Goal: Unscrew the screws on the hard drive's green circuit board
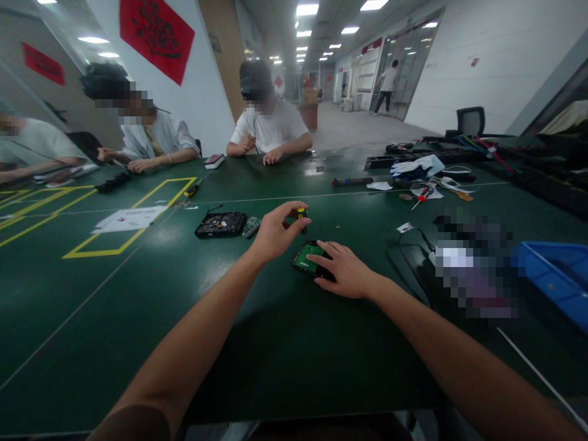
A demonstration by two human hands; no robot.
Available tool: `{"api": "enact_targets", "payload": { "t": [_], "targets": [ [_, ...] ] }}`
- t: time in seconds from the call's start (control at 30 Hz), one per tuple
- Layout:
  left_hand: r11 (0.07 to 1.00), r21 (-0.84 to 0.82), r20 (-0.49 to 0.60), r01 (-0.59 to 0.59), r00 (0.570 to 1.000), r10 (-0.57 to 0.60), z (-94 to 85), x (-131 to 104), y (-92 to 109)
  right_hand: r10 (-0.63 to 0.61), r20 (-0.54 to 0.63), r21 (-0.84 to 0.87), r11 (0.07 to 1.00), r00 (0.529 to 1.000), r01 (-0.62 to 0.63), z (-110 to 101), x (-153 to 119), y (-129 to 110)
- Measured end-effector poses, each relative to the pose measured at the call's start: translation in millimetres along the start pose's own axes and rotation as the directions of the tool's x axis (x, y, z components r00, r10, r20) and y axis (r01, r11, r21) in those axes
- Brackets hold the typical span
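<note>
A small screwdriver (302, 212) with a yellow and black handle is pinched upright between the thumb and fingers of my left hand (274, 233). Its lower end is above the far edge of a hard drive (303, 260), and I cannot tell whether the tip touches it. The drive lies on the table with its green circuit board facing up. Across its right side, my right hand (342, 269) grips it, covering part of the board and casing. Left of my hands sit an opened black drive casing (220, 224) and a loose green circuit board (252, 227).
The green table (275, 355) carries a white paper (131, 219), a yellow-handled screwdriver (193, 187), a red-handled screwdriver (422, 197), a dark rod-shaped tool (353, 182) and a black cable (416, 275). At right stands a blue bin (555, 275). Several people sit across the table.
</note>
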State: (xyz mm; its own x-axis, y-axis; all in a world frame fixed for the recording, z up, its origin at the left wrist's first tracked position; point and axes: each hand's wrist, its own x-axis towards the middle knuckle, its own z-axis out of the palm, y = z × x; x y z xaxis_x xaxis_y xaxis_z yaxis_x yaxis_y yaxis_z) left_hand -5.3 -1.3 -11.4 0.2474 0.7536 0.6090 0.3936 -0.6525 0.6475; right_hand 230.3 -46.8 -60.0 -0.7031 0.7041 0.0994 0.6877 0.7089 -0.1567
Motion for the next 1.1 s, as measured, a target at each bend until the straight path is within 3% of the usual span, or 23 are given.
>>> {"api": "enact_targets", "payload": {
  "t": [0.27,0.47,0.67,0.97,1.1],
  "targets": [
    [0.993,-0.105,0.068,0.060,0.996,-0.053,0.2,-1.9,-5.2,0.004,-0.002,-0.003,1.000,1.000,-0.004,0.8,0.3,0.1],
    [0.998,0.053,-0.034,-0.017,0.999,0.018,-0.1,-0.7,-5.7,0.007,0.001,0.004,1.000,1.000,-0.007,1.0,0.4,0.3],
    [0.989,0.137,-0.041,-0.049,0.998,0.055,-3.5,0.5,0.0,-0.003,-0.006,0.003,1.000,1.000,0.003,1.1,0.4,0.6],
    [0.997,-0.082,0.069,0.006,0.998,0.000,-0.7,-1.0,-4.3,0.006,-0.005,0.002,1.000,1.000,-0.006,2.3,0.2,0.5],
    [0.996,-0.093,0.104,-0.008,0.994,0.018,-0.8,-1.9,-3.4,0.011,0.000,0.001,1.000,1.000,-0.011,1.6,0.1,0.2]
  ]
}}
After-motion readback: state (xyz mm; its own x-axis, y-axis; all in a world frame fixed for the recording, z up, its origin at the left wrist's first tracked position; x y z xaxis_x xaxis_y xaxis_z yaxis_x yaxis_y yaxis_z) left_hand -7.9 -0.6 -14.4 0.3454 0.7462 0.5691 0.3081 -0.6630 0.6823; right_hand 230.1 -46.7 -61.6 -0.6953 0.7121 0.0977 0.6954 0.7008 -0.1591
